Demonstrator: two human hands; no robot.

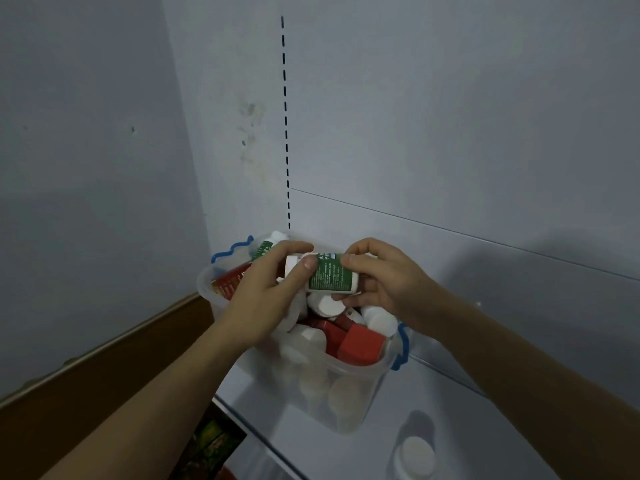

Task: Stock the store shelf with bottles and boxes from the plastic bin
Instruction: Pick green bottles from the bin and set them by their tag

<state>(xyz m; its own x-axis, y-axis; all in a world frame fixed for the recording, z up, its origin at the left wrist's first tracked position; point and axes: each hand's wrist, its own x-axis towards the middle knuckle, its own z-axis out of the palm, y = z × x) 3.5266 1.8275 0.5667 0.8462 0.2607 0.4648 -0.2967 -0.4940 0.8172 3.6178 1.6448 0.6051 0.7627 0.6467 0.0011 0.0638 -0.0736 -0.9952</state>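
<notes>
Fingers (298, 251) of the left hand (266, 299) curl round the cap end of a white bottle with a green label (330, 273). The thumb presses on the near side of it. The right hand (377, 282) pinches the other end, thumb on top and fingers underneath. So both hands hold one bottle, and it lies on its side, just above the plastic bin (349, 386).

The bin sits on the white shelf (450, 393), at the far left, close to the back wall. It is full of more white bottles and red boxes (360, 344). Another green-label bottle (265, 249) pokes up at the far side of the bin.

I think the step now is lifting this bottle out to stand it on the shelf. To do it well, keep a firm hold, turn the bottle upright with the cap on top, and set it down on a bare spot to the right of the bin. One hand may be enough to carry it. Go slow so it does not tip.

Both arms reach forward from the near edge and meet over the bin. The wrists bend in toward each other.

A white cap (417, 452) shows near the bottom right, on a lower level I think.
</notes>
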